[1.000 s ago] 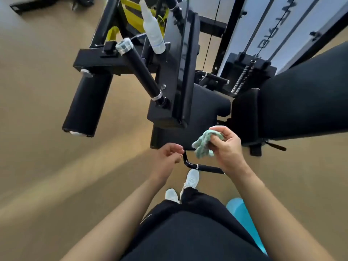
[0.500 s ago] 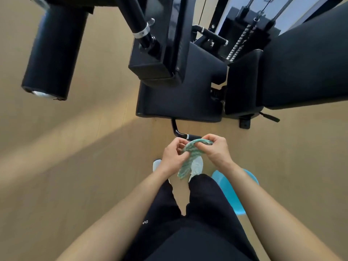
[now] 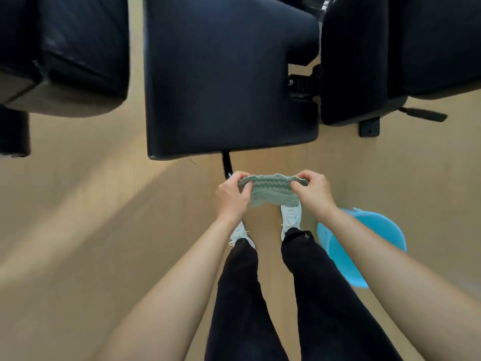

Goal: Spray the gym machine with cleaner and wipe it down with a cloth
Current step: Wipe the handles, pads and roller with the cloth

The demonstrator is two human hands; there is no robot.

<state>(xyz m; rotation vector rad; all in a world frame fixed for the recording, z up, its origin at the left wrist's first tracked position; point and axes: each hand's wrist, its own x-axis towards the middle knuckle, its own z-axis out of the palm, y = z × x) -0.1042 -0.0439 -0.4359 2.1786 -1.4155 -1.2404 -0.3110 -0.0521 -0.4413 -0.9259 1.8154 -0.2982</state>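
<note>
A single view, from a wide-angle camera on the person's head. It faces steeply down, almost straight at the floor (image 3: 78,243), with the person's legs (image 3: 325,308) running up from the bottom edge. The left hand (image 3: 231,198) and right hand (image 3: 316,195), both pinching the cloth (image 3: 270,192), sit close below the lens, just under mid-frame. The machine (image 3: 226,79) fills the top edge, nearer the lens than the floor and somewhat blurred. A bucket (image 3: 338,264) shows at lower right, partly hidden by the right arm (image 3: 390,261).
</note>
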